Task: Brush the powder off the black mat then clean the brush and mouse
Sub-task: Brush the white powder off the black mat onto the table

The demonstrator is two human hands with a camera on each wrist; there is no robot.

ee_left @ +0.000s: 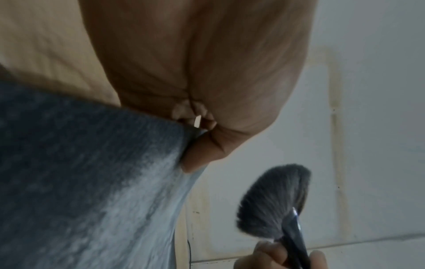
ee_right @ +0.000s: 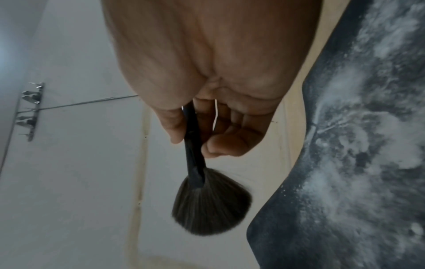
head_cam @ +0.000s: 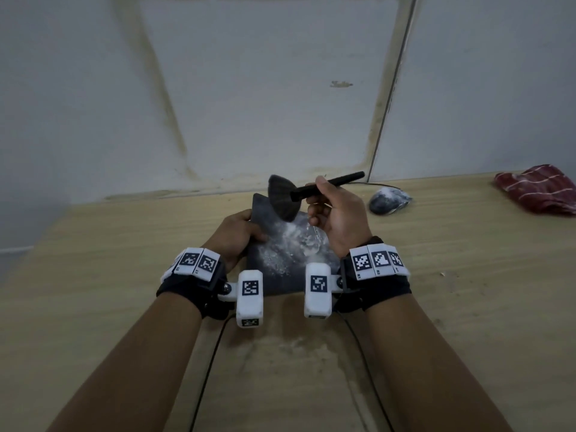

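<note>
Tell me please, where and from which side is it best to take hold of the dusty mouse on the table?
Probably from above, with the palm over the domed back of the mouse and the fingers on its two long sides. It lies flat on the table, right of the black mat. Its cable leaves at the far end, so that end is a poor place to grip. The top carries white powder.

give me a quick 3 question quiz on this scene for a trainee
1. True or false: the brush bristles are pressed flat on the mouse.
2. Which hand holds the brush? A) left hand B) right hand
3. Fill in: the left hand grips the edge of the black ____.

Key:
1. False; the brush is held up over the mat's far end, apart from the mouse.
2. B
3. mat, with white powder on it.
</note>
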